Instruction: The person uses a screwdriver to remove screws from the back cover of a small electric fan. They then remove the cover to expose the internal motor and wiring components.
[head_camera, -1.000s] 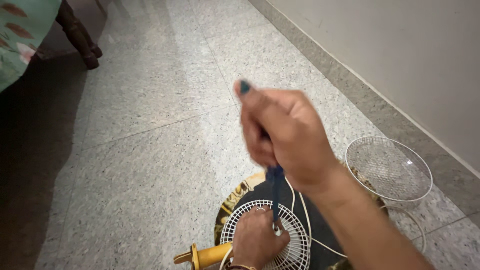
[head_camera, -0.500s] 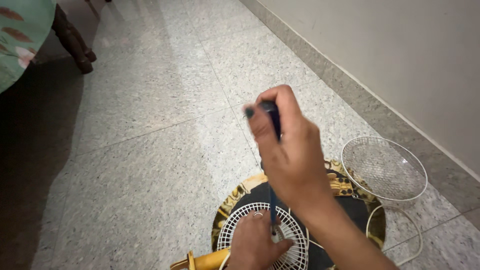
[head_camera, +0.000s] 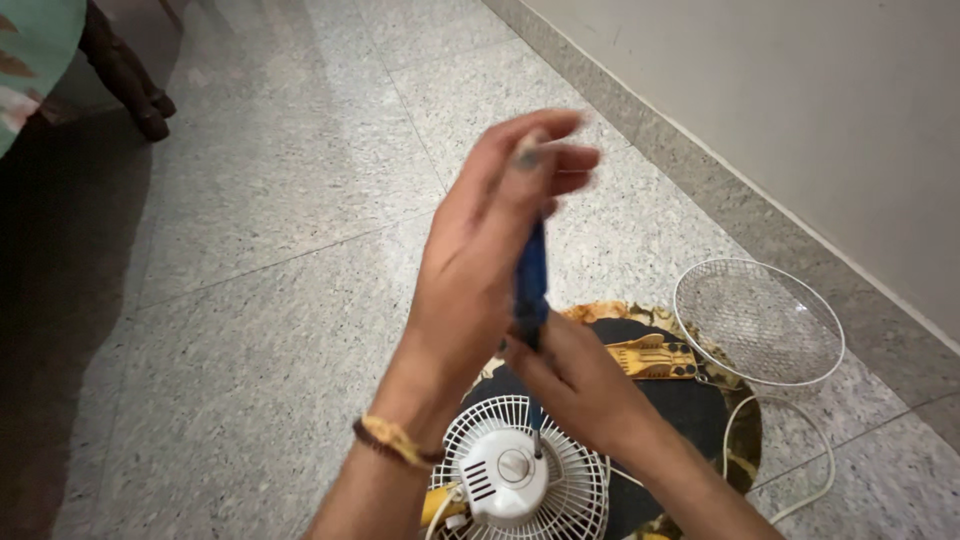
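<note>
A small white fan (head_camera: 520, 475) lies on the floor with its motor housing facing up, inside its white rear grille (head_camera: 585, 490). A blue-handled screwdriver (head_camera: 531, 275) stands upright over it, its tip at the housing. My right hand (head_camera: 572, 382) grips the lower part of the handle. My left hand (head_camera: 490, 235), a bracelet on its wrist, is raised with fingers stretched and its palm against the upper handle; it is blurred.
A round black mat with a gold edge (head_camera: 700, 405) lies under the fan. A detached round wire grille (head_camera: 758, 322) rests to the right near the wall skirting. A white cord (head_camera: 815, 470) loops beside it. A dark furniture leg (head_camera: 125, 85) stands far left.
My left hand has left the fan grille and risen to the top of the screwdriver handle. My right hand has slid down from the top to the lower handle. The motor housing now shows.
</note>
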